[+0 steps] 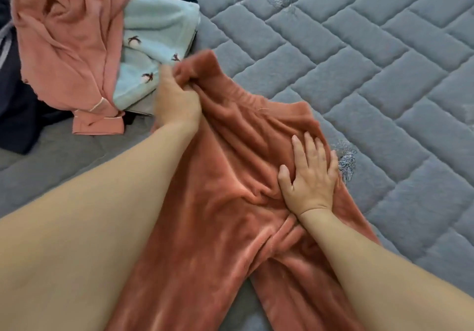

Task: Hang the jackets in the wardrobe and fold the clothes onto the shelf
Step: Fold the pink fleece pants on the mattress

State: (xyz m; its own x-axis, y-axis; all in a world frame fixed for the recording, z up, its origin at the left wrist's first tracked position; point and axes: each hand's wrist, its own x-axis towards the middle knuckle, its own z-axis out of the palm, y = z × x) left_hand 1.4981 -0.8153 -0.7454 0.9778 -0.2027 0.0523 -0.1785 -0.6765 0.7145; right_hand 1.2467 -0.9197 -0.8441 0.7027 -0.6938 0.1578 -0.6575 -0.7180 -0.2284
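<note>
The fuzzy rust pants (230, 189) are being flattened: waistband gripped by the left hand (177, 99), right hand (310, 176) pressed flat. Folding is needed next.

Light was soft, even and fairly bright, with no glare and only faint shadows in the cloth folds. The left hand (177, 99) was motion-blurred. Wide-angle stretch swelled the forearms at the lower frame edges.

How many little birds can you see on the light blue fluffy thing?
3 on the light blue garment: one by the pink top, one near the rust trousers' top edge, one lower. Folds may hide more.
</note>
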